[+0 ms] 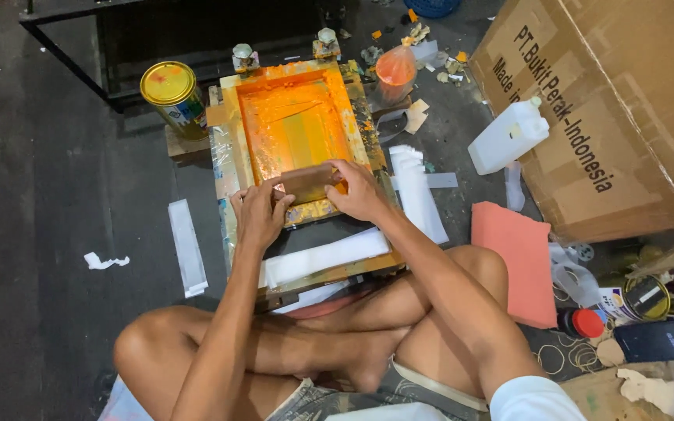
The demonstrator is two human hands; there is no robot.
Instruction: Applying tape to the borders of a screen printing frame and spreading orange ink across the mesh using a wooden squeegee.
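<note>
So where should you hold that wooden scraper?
Probably by its long top edge, one hand near each end, coming from above. The scraper lies crosswise on the orange screen, and the left hand and right hand hold it so.

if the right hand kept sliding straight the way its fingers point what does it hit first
The right hand points left along the wooden squeegee it grips. Going straight on, it would probably meet the left hand first, which holds the squeegee's other end over the orange screen frame.
</note>
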